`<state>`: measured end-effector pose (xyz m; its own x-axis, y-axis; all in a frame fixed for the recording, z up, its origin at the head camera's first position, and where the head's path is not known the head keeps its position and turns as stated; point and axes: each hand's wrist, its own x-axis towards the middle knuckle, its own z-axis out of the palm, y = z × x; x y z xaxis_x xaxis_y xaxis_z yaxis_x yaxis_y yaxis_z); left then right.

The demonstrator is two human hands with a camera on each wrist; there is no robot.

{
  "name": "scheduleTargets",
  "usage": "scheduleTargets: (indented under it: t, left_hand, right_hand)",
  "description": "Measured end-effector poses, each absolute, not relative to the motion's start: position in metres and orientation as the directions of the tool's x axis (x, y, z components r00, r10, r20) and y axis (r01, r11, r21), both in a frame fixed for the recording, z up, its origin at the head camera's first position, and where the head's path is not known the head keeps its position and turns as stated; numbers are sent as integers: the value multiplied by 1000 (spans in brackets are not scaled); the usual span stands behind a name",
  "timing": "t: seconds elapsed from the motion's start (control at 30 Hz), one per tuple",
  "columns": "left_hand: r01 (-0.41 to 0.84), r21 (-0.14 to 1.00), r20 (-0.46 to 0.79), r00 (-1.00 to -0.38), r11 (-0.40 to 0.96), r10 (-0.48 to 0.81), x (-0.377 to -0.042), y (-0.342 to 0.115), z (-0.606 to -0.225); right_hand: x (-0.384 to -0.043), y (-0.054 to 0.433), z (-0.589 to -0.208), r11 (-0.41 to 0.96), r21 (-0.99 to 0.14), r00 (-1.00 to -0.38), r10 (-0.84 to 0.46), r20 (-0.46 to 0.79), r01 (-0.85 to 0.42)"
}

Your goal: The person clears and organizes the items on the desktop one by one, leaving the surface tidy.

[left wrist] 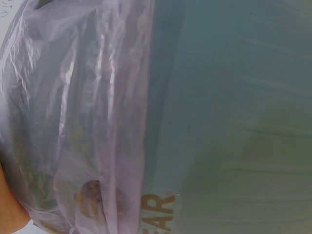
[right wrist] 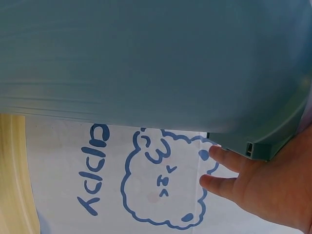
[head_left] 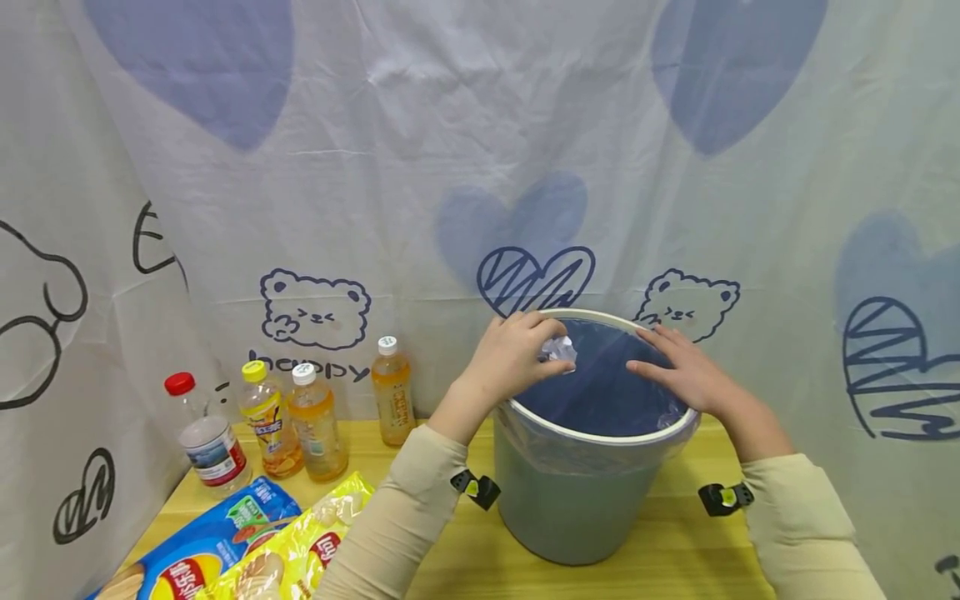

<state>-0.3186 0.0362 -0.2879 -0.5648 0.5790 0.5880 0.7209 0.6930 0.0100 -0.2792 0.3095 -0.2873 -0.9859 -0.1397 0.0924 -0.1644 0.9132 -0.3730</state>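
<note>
A grey-green trash can with a white rim and a clear liner stands upright on the table. Over its opening, at the left side, my left hand pinches a crumpled piece of white paper between thumb and fingers. My right hand rests across the right side of the rim, its thumb stretched over the opening. In the right wrist view, two fingers of the right hand extend straight along the can's outside. Only a sliver of the left hand shows beside the liner in the left wrist view.
To the left stand a red-capped bottle, a yellow-capped bottle and two white-capped bottles, one nearer and one farther back. Blue and yellow chip bags lie in front. A printed curtain hangs behind the yellow table.
</note>
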Motion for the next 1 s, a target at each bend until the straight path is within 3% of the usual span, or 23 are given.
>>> scheduleTargets:
  t: [0.3,1.0]
  left_hand:
    - [689,6,545,-610,725,575,-319,38,-286]
    - [701,65,517,-632,710,577,-320,38,-288]
  right_hand:
    - [-278,309,-286,913,-378,-987,-131,89,-155]
    - [-277,308,-286,917,-375,-990,-116,79,-137]
